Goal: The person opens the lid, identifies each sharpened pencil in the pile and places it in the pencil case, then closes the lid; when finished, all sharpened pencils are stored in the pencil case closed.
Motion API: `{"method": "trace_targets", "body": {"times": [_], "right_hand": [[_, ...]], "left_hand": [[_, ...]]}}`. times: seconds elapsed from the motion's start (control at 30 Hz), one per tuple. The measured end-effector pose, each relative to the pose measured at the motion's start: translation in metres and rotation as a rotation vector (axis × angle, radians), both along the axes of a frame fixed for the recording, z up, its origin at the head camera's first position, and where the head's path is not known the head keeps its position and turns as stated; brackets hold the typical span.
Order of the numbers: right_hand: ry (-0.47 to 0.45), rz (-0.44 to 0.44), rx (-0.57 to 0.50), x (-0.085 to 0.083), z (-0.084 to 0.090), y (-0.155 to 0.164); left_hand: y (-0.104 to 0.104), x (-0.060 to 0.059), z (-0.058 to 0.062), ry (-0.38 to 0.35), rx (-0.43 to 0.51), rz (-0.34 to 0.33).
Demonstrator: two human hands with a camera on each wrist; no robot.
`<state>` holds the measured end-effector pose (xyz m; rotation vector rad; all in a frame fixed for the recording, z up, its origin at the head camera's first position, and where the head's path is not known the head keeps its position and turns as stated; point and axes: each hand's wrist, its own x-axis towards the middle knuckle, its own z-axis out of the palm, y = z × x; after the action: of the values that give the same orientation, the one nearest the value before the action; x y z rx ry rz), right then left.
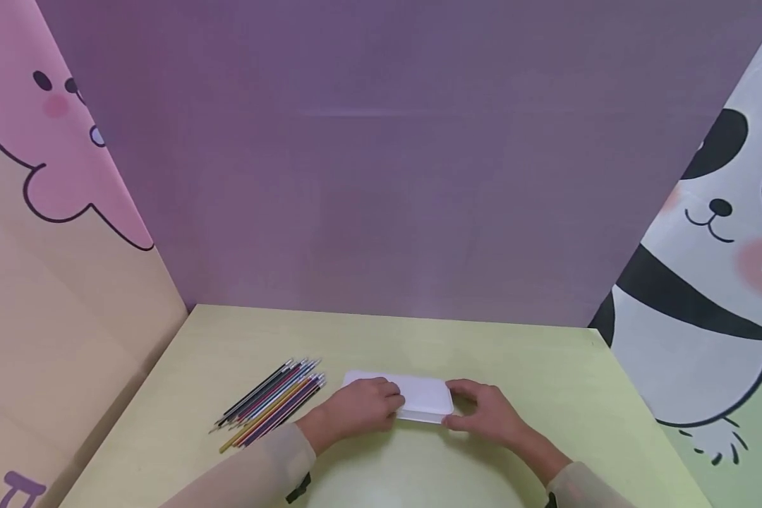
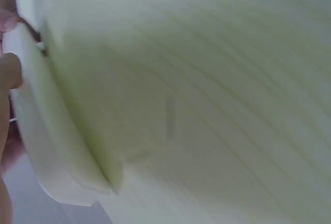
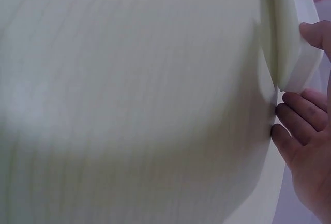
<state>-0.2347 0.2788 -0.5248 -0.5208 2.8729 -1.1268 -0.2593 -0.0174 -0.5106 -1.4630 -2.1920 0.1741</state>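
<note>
A flat white box (image 1: 427, 395) with rounded corners lies on the table in the head view; its near side shows in the left wrist view. My left hand (image 1: 363, 405) lies over the left part of the box, fingers bent across it and hiding that part. At the right end, my right hand (image 1: 487, 415) holds the box between thumb and forefinger, one at each corner. In the right wrist view the thumb (image 3: 314, 31) touches the box, while the lower fingers (image 3: 300, 116) extend beside its end, close to the tabletop. The box's inside cannot be seen.
Several pencils (image 1: 273, 402) of different colours lie side by side, slanted, left of the box and beyond the left sleeve (image 1: 260, 462). The pale wooden table (image 1: 514, 360) meets a purple backdrop (image 1: 387, 176) at its far edge. Cartoon-printed panels stand on both sides.
</note>
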Motion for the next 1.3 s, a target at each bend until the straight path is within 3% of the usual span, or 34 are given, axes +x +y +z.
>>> {"method": "trace_targets", "body": {"times": [0.13,0.23,0.33,0.57,0.73,0.83,0.97,1.1,1.17,1.3], "right_hand": [[0.007,-0.021,0.007,0.002,-0.003,-0.001],[0.015,-0.021,0.013,0.001,-0.002,-0.002],[0.015,-0.012,0.018,0.0,0.001,-0.001],[-0.006,0.018,0.028,-0.003,0.0,-0.001],[-0.022,0.03,0.012,-0.005,0.001,-0.001],[-0.018,0.022,0.009,-0.003,0.002,-0.001],[-0.001,0.007,0.006,0.0,0.001,0.0],[0.007,0.002,0.006,0.003,-0.001,-0.001],[0.003,-0.001,0.013,0.003,-0.001,-0.002],[0.006,0.002,0.013,0.004,-0.002,-0.002]], "left_hand": [[0.001,-0.003,0.0,-0.341,0.116,0.101],[0.002,-0.004,0.003,-0.452,0.123,0.136],[0.005,-0.004,0.005,-0.423,0.063,0.138],[0.011,0.007,0.01,-0.135,-0.184,0.134],[0.007,0.009,0.017,-0.117,-0.214,0.124],[0.001,0.006,0.02,-0.193,-0.145,0.111],[-0.011,-0.002,0.015,-0.408,0.013,0.097],[-0.027,-0.009,0.013,-0.592,0.1,0.139],[-0.036,-0.012,0.015,-0.648,0.121,0.164],[-0.052,-0.014,0.02,-0.688,0.128,0.193]]}}
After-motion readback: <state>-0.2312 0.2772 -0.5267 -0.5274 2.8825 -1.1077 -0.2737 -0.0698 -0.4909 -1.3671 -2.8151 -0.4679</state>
